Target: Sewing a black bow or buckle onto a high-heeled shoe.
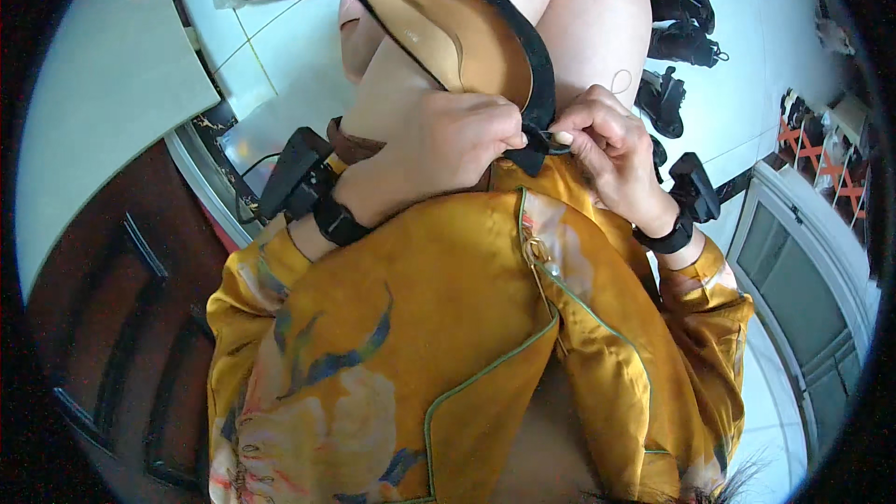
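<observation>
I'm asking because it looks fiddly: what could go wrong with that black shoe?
Maybe two things. The left fingers and right fingers pinch a small black piece at the near end of the black shoe, so a hard pull might make it slip or tear. The shoe also seems to lean against bare legs, so it could slide off toward the tiled floor.

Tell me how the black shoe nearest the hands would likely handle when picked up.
The black shoe probably keeps its shape: its sides stand up around the tan insole. Being open-topped, it may be light. The black strip between the left hand and right hand curves, so seems bendy.
</observation>
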A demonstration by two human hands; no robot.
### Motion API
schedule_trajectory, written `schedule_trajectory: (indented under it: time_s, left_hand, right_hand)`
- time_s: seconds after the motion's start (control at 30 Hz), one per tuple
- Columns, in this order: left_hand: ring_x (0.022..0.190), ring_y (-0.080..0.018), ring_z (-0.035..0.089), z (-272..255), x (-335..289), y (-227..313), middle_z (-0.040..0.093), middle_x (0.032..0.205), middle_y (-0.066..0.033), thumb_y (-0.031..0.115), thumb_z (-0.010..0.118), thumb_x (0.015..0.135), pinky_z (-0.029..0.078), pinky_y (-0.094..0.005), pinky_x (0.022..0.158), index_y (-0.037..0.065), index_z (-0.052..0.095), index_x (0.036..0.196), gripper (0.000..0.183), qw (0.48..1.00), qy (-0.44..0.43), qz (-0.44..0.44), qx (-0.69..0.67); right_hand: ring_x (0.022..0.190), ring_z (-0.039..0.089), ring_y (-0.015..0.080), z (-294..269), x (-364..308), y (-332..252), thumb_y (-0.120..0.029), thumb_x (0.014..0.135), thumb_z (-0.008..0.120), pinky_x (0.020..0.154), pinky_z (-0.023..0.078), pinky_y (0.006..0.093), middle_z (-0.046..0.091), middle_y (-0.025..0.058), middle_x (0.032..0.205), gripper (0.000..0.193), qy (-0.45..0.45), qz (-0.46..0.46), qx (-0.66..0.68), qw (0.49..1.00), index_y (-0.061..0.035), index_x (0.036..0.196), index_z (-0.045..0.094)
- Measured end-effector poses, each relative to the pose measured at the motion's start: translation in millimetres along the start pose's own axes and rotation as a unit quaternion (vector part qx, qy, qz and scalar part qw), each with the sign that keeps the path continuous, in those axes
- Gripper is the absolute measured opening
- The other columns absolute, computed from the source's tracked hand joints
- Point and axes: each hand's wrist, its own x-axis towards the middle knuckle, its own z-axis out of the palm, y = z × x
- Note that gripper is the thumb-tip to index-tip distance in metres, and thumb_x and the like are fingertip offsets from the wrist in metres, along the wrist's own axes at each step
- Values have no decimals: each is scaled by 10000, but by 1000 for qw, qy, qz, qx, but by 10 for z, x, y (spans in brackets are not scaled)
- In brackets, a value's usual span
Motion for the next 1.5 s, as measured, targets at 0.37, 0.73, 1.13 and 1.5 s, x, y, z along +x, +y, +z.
schedule_trajectory:
  time_s: [0.37,0.73,1.13,1.5]
  left_hand:
    - [645,-220,605,-252,194,128,609,687,-70,85,607,743,450,-307,557,65,583,755,34,996,-78,-46,-12]
    - [652,-234,603,-289,200,146,612,708,-74,89,616,735,457,-317,572,67,594,750,34,994,-92,-56,3]
    - [719,-282,582,-143,-115,53,591,816,-118,17,589,721,478,-347,596,45,544,775,76,999,-36,26,-12]
    - [732,-277,598,-119,-165,38,603,824,-116,30,619,728,487,-332,601,50,544,775,91,999,-1,44,-26]
  right_hand:
    - [639,553,273,13,0,-113,42,683,589,564,447,330,536,109,717,134,3,-41,-121,992,-13,801,557]
    - [625,545,240,-23,-15,-2,37,695,615,538,441,315,523,93,710,123,64,-109,-126,984,-20,801,588]
    - [673,543,237,-82,3,-71,31,656,604,559,449,326,508,75,744,191,18,-150,-120,981,-48,829,610]
    - [674,542,242,-59,5,-43,36,638,594,561,448,324,511,77,749,203,9,-160,-138,977,-44,824,607]
